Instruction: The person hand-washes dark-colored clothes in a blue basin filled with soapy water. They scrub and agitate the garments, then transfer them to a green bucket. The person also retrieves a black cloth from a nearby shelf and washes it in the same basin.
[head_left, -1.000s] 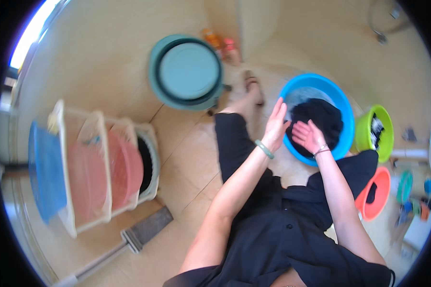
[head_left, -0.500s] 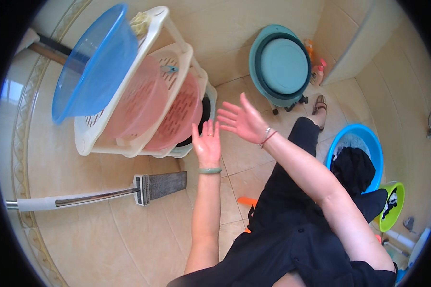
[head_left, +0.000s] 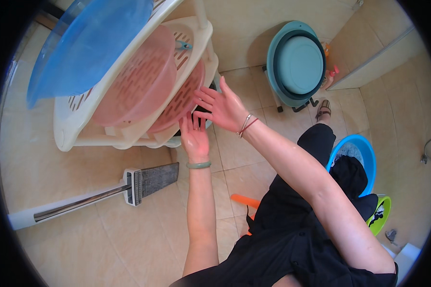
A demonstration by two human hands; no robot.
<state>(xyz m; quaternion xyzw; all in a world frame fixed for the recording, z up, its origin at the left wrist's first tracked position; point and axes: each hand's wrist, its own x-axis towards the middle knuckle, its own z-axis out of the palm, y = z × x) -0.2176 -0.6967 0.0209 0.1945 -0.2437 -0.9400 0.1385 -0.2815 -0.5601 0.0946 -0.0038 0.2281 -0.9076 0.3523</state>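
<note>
My left hand (head_left: pixel 195 141), with a green bangle at its wrist, is held palm up and open. Its fingertips overlap the lower edge of a cream plastic rack (head_left: pixel 63 129) in view; whether they touch cannot be told. Palm exposed and fingers spread, my right hand (head_left: pixel 225 109) reaches beside it, before a lower pink basin (head_left: pixel 179 106). Neither hand holds anything. Higher on the rack are a larger pink basin (head_left: pixel 146 76), a small blue item (head_left: pixel 183 45) and a translucent blue basin (head_left: pixel 91 48).
A flat-headed mop (head_left: pixel 159 181) is at the left. A teal collapsible basin (head_left: pixel 299 64) stands by the far wall, with pump bottles (head_left: pixel 331 76) beside it. At right are a blue tub (head_left: pixel 371 160), dark cloth (head_left: pixel 349 177) and a green bucket (head_left: pixel 386 213). Something orange (head_left: pixel 245 200) shows by my leg.
Both hands have moved slightly left toward the rack, the right one further. The view has shifted, so the rack appears larger and higher. Both hands stay open.
</note>
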